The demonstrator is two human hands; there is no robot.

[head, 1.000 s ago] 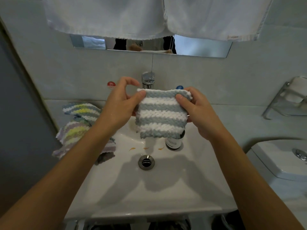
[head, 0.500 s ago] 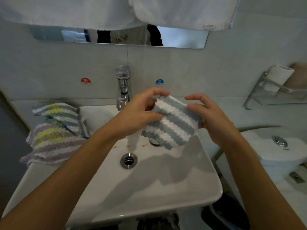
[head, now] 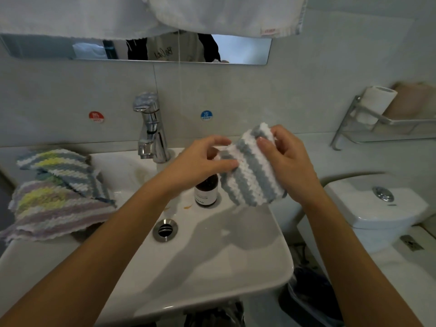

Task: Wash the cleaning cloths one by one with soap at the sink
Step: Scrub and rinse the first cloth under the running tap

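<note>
A grey-white striped cloth [head: 252, 175] is being pinched by the left hand [head: 203, 161] and gripped by the right hand [head: 290, 161]. It is being held above the sink [head: 212, 267].

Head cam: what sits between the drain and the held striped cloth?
A dark bottle stands on the sink ledge, between the drain and the grey-and-white cloth held by both hands.

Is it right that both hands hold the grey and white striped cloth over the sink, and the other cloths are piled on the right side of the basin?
Not quite. The head view shows the pile of striped cloths on the left side of the sink, not the right. The rest holds: the left hand and the right hand both hold the grey and white striped cloth over the sink.
</note>
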